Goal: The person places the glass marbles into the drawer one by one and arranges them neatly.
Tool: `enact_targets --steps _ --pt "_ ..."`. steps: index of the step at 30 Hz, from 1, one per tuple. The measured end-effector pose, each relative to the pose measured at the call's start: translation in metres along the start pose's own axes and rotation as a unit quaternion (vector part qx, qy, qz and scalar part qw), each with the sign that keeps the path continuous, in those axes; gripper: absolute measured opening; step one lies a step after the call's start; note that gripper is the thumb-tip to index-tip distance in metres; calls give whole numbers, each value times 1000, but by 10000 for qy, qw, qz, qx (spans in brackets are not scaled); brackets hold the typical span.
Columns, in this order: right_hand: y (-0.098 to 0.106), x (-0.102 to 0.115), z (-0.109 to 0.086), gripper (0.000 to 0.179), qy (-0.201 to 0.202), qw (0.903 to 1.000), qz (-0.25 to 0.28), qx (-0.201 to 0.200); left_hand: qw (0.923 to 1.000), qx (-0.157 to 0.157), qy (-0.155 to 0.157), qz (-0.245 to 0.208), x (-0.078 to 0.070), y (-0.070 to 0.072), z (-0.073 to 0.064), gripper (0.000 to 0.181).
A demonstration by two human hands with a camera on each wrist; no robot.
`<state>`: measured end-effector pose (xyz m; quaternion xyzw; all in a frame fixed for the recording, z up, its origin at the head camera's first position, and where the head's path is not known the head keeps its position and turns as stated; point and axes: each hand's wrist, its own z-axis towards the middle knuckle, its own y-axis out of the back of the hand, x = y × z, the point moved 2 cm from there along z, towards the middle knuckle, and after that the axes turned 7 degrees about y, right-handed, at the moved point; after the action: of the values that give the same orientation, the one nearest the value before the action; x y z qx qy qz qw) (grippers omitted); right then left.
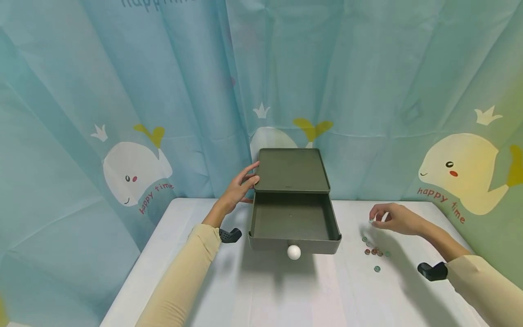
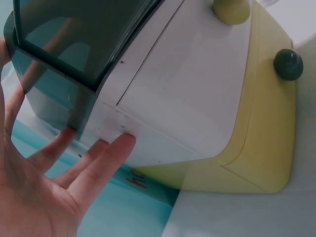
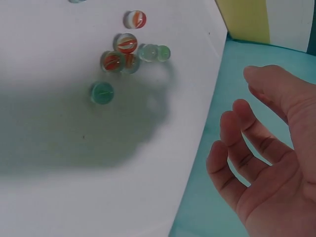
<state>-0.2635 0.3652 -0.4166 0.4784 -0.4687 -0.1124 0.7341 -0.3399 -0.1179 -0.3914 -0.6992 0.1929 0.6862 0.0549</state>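
A small drawer cabinet stands on the table with its dark green top drawer [image 1: 290,220] pulled out; the drawer has a round white knob [image 1: 293,252]. My left hand [image 1: 236,190] rests its spread fingers against the side of the cabinet lid [image 1: 292,170]. From the left wrist view, fingertips touch the dark green and white tiers [image 2: 182,79]. To the right of the drawer, above the table, my right hand [image 1: 394,218] pinches a small pale marble [image 1: 371,221] between thumb and finger. In the right wrist view that marble is hidden behind the hand [image 3: 276,163].
Several glass marbles, some with orange swirls [image 3: 127,43] and some green [image 3: 102,93], lie on the white table [image 1: 282,304] below my right hand. Lower in the cabinet is a yellow tier [image 2: 269,118] with a dark green knob [image 2: 288,64]. A blue whale-print curtain [image 1: 204,81] hangs behind.
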Motion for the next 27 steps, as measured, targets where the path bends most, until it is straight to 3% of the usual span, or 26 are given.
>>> enact_targets --steps 7,27 --pt "8 6 1 9 -39 9996 -210 -193 10000 5 -6 13 1 0 2 58" --pt "40 38 2 10 -98 9958 -110 -899 10000 -7 -10 -48 -1 -1 0 58"
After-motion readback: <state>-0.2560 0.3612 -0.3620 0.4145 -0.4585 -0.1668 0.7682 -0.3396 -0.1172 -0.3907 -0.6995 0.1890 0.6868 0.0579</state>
